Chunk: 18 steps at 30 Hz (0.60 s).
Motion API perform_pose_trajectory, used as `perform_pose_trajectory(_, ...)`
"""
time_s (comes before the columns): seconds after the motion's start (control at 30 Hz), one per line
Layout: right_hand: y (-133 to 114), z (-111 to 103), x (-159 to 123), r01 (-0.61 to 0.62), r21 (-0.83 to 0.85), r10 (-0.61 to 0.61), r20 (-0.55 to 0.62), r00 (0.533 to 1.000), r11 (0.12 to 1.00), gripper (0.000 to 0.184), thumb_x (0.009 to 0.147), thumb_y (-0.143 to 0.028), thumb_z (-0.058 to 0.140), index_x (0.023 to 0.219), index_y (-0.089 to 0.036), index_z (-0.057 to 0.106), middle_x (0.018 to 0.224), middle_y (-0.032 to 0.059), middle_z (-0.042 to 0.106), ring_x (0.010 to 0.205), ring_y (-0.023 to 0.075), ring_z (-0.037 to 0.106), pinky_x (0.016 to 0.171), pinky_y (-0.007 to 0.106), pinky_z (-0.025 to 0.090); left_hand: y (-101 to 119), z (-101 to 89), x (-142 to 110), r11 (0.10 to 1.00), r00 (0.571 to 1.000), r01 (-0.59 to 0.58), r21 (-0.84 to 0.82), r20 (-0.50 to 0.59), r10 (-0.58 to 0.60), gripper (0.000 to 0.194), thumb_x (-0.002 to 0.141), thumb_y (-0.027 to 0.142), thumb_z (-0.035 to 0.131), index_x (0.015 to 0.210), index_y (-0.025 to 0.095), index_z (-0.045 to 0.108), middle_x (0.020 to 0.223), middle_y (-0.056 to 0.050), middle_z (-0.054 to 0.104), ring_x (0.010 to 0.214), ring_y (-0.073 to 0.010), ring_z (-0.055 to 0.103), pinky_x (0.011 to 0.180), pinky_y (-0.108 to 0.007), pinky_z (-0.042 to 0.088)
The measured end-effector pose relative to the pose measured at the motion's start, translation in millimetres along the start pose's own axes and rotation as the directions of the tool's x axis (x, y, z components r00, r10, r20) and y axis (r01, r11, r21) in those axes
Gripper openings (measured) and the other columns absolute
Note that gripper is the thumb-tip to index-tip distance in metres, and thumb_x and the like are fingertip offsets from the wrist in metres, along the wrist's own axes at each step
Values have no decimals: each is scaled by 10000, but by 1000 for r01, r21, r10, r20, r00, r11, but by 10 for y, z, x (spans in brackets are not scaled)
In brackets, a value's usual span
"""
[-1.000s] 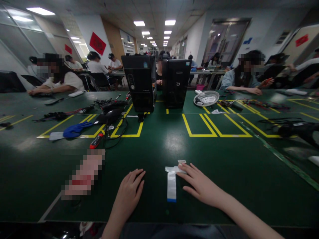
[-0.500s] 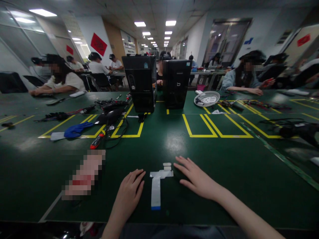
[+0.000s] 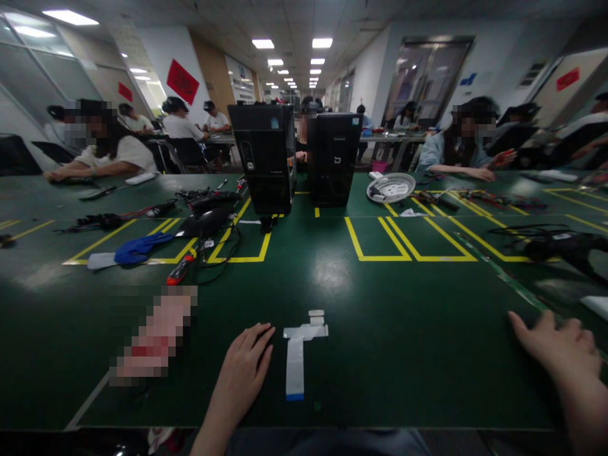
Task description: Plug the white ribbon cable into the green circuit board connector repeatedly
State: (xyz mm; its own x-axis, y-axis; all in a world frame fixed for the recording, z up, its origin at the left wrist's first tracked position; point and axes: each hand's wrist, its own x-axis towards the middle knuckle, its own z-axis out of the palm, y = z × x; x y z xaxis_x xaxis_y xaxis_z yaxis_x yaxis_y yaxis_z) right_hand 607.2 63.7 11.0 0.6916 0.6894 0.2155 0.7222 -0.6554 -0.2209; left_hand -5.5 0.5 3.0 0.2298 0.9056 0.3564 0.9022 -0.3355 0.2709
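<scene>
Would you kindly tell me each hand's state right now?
Left hand: open, holding nothing, beside the white flat cable.
Right hand: loosely open, nothing visible in it.

The tabletop [image 3: 408, 342] lies open right of the flat cable [image 3: 295, 361]; black towers [image 3: 335, 161] obstruct beyond.

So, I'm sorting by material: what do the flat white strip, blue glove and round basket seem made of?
White strip: probably smooth plastic film, being thin and slightly shiny. Blue glove: perhaps knit or rubber, matte; no shine. Basket: likely moulded plastic; slotted wall, finish unclear.
</scene>
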Motion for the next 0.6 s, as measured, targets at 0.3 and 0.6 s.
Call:
perform_pose_trajectory(0.3,165,21,5,-24,-33,27,98,995,999,1008,791,-750,169,1410,8,413,1354,351,404,1293,456,356,932,578,322,-3,5,3,1000,1000,1,-7,-12,-1,339,953,262,450,1256,215,594,1266,-81,609,1181,-269,557,1013,-497,446)
perform_pose_trajectory(0.6,660,143,129,245,14,-244,167,955,970,1073,762,-805,226,1405,37,399,1281,382,462,1216,441,461,938,543,381,9,3,2,1000,1000,4,-1,-12,-4,339,957,263,439,1257,216,589,1267,-84,605,1187,-272,550,1009,-499,447)
